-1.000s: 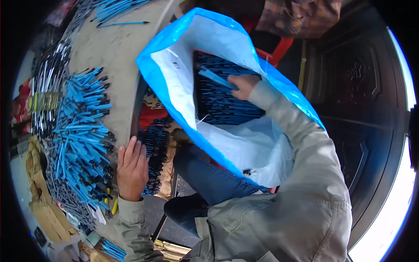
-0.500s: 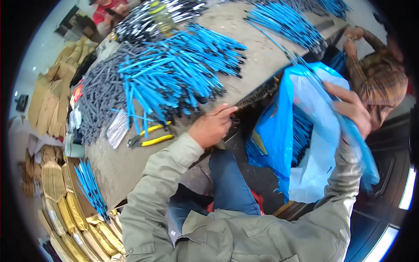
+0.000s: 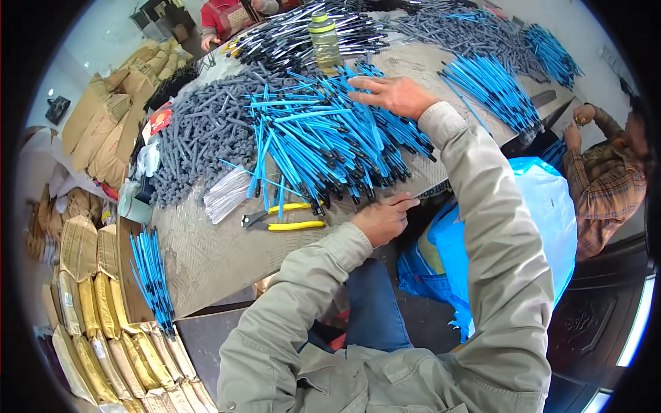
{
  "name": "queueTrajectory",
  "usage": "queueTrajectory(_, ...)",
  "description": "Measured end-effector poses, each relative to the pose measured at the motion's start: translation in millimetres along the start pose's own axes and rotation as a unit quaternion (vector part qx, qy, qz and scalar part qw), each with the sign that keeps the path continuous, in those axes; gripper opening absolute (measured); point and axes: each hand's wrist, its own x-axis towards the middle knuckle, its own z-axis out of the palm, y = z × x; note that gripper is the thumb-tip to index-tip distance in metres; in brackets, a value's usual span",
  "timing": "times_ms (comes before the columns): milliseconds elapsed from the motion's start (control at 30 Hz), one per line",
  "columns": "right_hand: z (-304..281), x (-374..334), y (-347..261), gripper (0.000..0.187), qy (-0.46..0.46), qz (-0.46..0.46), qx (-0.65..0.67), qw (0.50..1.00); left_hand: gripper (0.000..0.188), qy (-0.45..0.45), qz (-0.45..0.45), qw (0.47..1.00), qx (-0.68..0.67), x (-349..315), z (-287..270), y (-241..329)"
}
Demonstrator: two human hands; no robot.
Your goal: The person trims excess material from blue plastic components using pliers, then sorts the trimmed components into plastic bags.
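A large heap of thin blue sticks with black ends (image 3: 323,138) lies across the table in front of me. Over its right side reaches my right hand (image 3: 396,95), palm down and fingers stretched, at the top of the sticks. My left hand (image 3: 383,219) is at the table's near edge, just below the heap, its visible fingers extended to the right; nothing shows in it. Yellow-handled pliers (image 3: 296,215) lie left of that hand. A blue plastic bag (image 3: 530,213) hangs at the table's edge, partly hidden behind my right forearm.
Grey plastic pieces (image 3: 206,131) are heaped at left, beside thin clear strips (image 3: 227,195). A bottle (image 3: 323,45) stands behind the blue heap. More blue sticks (image 3: 492,93) lie at far right. A co-worker in plaid (image 3: 606,172) sits right; another person (image 3: 231,17) sits across. Packed sacks (image 3: 103,303) stand left.
My right hand has left the bag's mouth and moved up and left onto the blue heap. The bag's opening has folded out of sight. My left hand remains by the table's edge.
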Motion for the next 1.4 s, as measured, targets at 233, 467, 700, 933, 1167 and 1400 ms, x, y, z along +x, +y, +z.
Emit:
queueTrajectory(233, -57.6, -140.3, -30.9, 0.036, 0.087, 0.220, -0.036, 0.971, 0.019, 0.007, -0.053, 0.997, -0.056, 12.3, -8.3, -6.1)
queueTrajectory(467, -43.0, -367.0, -131.5, 0.026, -0.288, 0.366, 0.129, 0.875, 0.023, -0.086, -0.014, 0.995, -0.046, 30.6, -27.2, -6.2)
queueTrajectory(700, 99.4, -429.5, -126.5, 0.034, -0.483, 0.529, 0.110, 0.689, 0.027, -0.134, -0.041, 0.989, -0.049, 33.3, -29.4, 4.5)
queueTrajectory(933, 178.8, -487.9, -119.3, 0.122, -0.442, 0.645, 0.009, 0.623, 0.031, -0.188, -0.078, 0.979, -0.029, 38.3, -33.6, 6.6)
queueTrajectory(1167, 169.8, -508.1, -102.3, 0.125, -0.457, 0.619, 0.114, 0.628, 0.032, -0.236, -0.103, 0.966, 0.000, 37.3, -30.9, 6.0)
queueTrajectory(1400, 170.2, -525.6, -108.4, 0.109, -0.370, 0.665, 0.197, 0.618, 0.033, -0.257, -0.085, 0.962, 0.040, 36.2, -31.3, 5.5)
